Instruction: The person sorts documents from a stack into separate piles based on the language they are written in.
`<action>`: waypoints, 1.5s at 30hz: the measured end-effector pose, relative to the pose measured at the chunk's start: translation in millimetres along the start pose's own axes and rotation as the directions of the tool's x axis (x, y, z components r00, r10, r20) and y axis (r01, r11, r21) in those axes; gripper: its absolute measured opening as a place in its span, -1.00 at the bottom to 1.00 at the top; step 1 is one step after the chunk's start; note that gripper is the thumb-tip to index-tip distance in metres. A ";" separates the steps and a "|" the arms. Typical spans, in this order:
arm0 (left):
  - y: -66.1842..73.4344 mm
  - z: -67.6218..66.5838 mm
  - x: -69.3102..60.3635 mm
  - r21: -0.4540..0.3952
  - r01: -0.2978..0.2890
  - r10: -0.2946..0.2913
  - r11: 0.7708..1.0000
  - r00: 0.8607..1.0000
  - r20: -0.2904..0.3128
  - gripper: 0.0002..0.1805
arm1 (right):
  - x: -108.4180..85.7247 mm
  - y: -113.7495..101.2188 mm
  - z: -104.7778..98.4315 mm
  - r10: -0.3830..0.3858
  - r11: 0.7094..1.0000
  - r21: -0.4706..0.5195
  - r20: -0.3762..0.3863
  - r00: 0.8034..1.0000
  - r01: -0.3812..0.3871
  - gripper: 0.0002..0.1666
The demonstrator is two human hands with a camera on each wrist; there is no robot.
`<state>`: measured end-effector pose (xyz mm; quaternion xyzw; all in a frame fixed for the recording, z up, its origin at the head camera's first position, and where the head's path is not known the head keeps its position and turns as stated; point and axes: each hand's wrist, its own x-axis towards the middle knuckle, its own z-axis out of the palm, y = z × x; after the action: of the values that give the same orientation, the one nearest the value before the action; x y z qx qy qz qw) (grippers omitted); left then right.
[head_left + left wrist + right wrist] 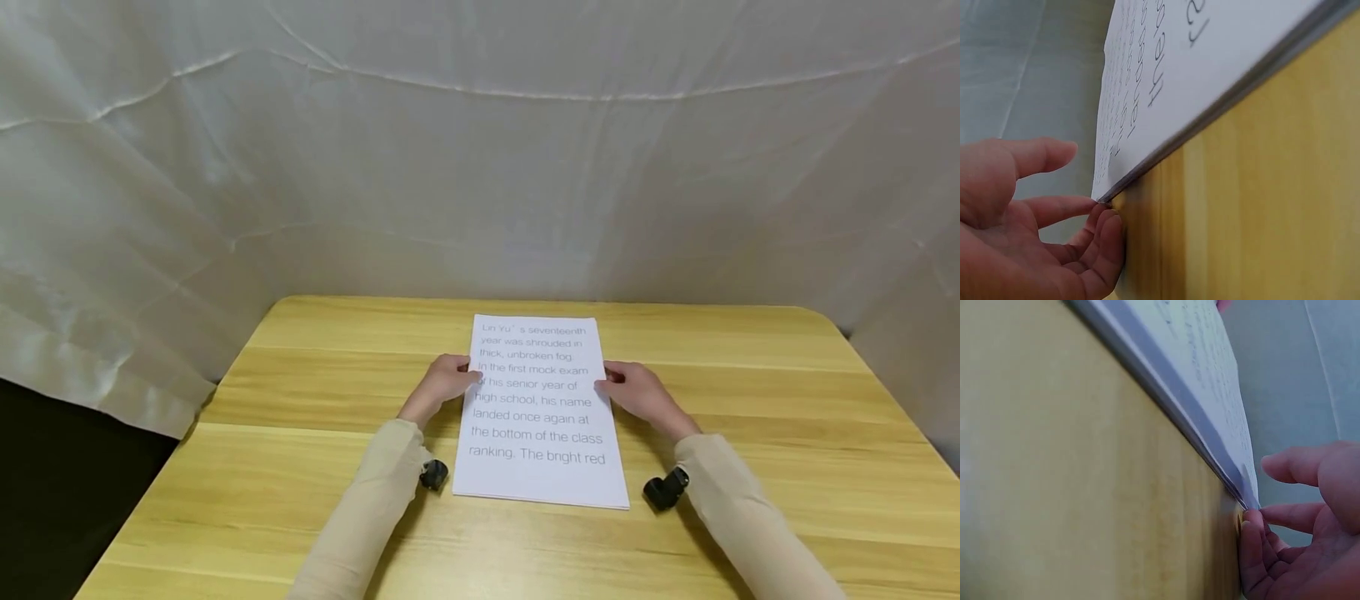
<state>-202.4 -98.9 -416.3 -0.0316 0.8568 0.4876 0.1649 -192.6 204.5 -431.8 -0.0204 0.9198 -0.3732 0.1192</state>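
Observation:
A thin stack of white paper sheets [537, 408], printed with large lines of text, lies on the table. My left hand [447, 381] is at its left edge and my right hand [637, 392] at its right edge. In the left wrist view, fingertips touch the edge of the paper stack [1210, 69] while the thumb stands raised, apart from the sheets. The right wrist view shows much the same: fingertips of the right hand [1310, 519] meet the edge of the stack [1204, 381], the thumb lifted. The fingertips' undersides are partly hidden.
The wooden table [315, 475] has rounded far corners. A pale cloth curtain [480, 183] hangs behind it and along the left. Small black cameras sit at the left wrist [433, 475] and right wrist [666, 490], close to the tabletop.

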 end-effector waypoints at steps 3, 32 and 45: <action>0.5 0.1 1.2 0.013 -0.005 0.005 1.000 1.000 0.009 -0.69 | -0.6 0.3 1.7 -0.038 0.999 -0.027 -0.022 0.999 0.037 -0.38; -2.8 0.8 3.5 -0.118 -0.096 0.083 0.988 0.990 -0.116 -0.43 | -2.2 -1.8 -3.4 0.054 0.930 0.367 -0.063 0.997 -0.027 -0.37; -9.9 -10.8 8.4 -0.475 -0.026 0.009 0.879 0.999 -0.037 -0.39 | -6.0 -3.8 -13.4 0.055 0.865 0.501 -0.062 0.997 -0.017 -0.22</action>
<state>-210.9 -112.3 -422.0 -0.0714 0.7137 0.6839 0.1334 -190.1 211.6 -418.7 0.0419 0.7959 -0.5968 0.0933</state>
